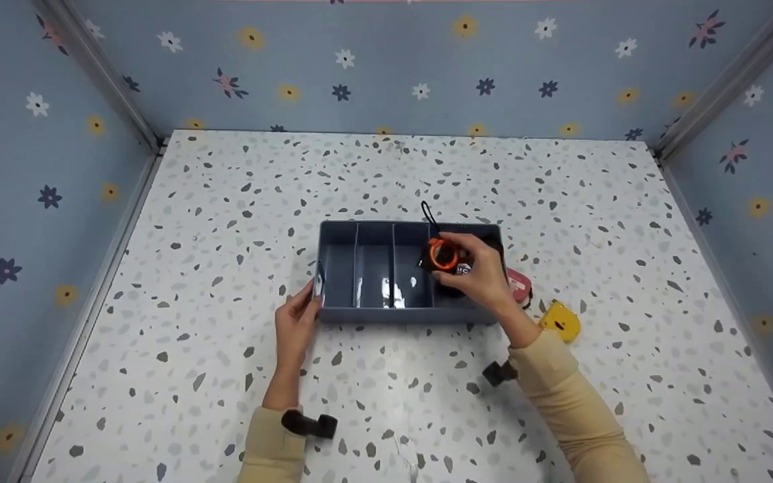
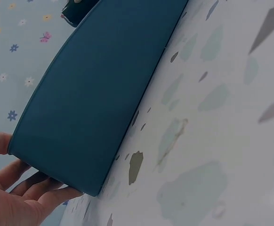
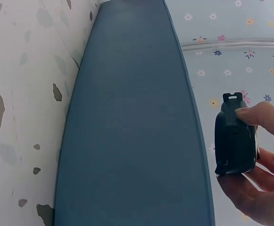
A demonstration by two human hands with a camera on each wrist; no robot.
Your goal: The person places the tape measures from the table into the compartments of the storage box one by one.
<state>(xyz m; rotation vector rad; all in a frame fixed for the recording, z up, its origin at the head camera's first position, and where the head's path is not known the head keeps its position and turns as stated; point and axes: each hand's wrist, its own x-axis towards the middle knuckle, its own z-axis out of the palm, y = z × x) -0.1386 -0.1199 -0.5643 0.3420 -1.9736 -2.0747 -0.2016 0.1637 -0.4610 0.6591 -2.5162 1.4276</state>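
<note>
Beige sleeves (image 1: 561, 396) foremost, left hand (image 1: 294, 316) grips a four-compartment box (image 1: 386, 316) and right hand (image 1: 482, 274) pinches a tape measure (image 1: 444, 255) above it.

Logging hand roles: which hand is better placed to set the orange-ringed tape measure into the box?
The right hand, probably: it holds the tape measure over the box, while the left hand holds the box's left end.

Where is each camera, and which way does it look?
Head: worn on the head, looking forward and down at the tray; left hand, right hand and sleeves show.
Left wrist: on that wrist, looking along the tray's near side; the left hand shows.
Right wrist: on that wrist, looking along the near side; the right hand shows, holding a tape measure.
Shared: both wrist views show that side.
</note>
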